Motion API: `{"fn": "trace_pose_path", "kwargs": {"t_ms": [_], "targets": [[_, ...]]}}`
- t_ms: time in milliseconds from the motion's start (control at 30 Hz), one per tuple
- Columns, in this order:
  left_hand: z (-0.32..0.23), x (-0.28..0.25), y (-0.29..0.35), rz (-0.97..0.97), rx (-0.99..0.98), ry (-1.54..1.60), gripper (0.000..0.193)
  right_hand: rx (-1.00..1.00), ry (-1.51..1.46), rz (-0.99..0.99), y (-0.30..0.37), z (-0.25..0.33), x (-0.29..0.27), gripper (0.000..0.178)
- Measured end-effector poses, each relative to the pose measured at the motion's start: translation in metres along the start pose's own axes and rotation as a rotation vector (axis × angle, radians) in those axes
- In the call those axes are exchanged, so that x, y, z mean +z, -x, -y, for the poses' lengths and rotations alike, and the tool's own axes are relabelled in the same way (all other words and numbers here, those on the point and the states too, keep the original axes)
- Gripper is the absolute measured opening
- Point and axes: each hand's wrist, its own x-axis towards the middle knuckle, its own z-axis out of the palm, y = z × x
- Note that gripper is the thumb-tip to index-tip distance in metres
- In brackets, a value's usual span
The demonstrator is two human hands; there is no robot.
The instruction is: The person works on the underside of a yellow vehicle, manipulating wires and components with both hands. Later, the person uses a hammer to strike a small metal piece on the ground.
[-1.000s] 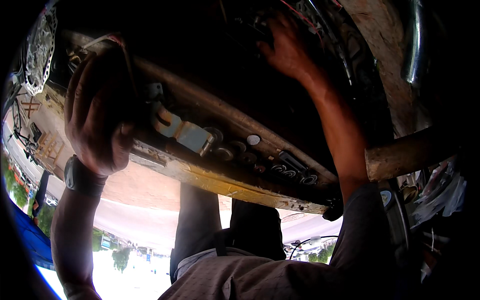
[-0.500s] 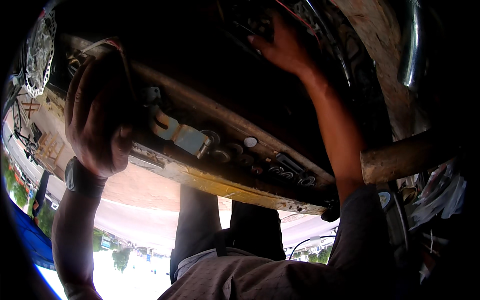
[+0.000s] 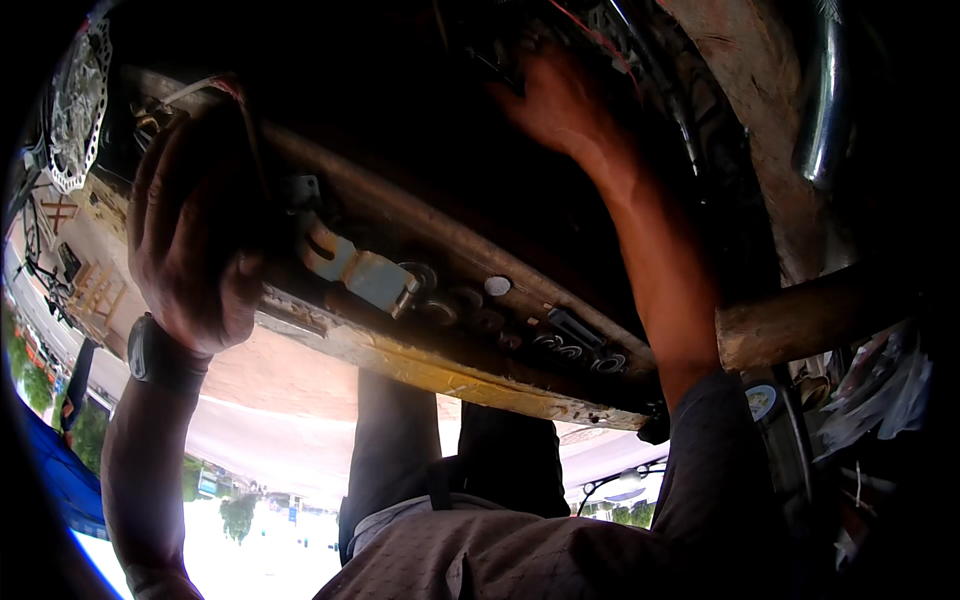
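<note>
So, head view, the only one: my left hand lies across the trough between 9 and 10 o'clock, thumb apart from the other fingers, probably braced there for support; they fade into shadow, so can't tell if they're clamped on anything. Right hand is up between 12 and 1, a red wire just beside it. Fingertips vanish in the gloom, so no clue whether they're wide, narrow or holding something. The trough slants from 10 to 4 o'clock, and its raised edges probably keep the bent bracket, pale disc and metal rings from rolling off.
</note>
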Motion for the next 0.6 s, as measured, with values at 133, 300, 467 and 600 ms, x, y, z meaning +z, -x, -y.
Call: {"fn": "trace_pose_path", "kwargs": {"t_ms": [133,300,467,600], "targets": [[-0.003,-0.001,0.000,-0.004,-0.021,0.015,0.069,-0.069,0.010,-0.187,0.009,0.001,0.010,0.050],[-0.003,-0.004,0.002,0.013,-0.032,0.006,0.071,0.025,0.166,-0.115,0.016,0.017,-0.005,0.050],[-0.004,-0.003,-0.001,-0.008,-0.027,0.029,0.071,-0.069,0.179,-0.040,-0.005,-0.006,-0.001,0.053],[-0.004,-0.003,-0.002,0.008,-0.017,0.002,0.071,-0.019,0.161,-0.029,-0.006,-0.008,0.001,0.049]]}}
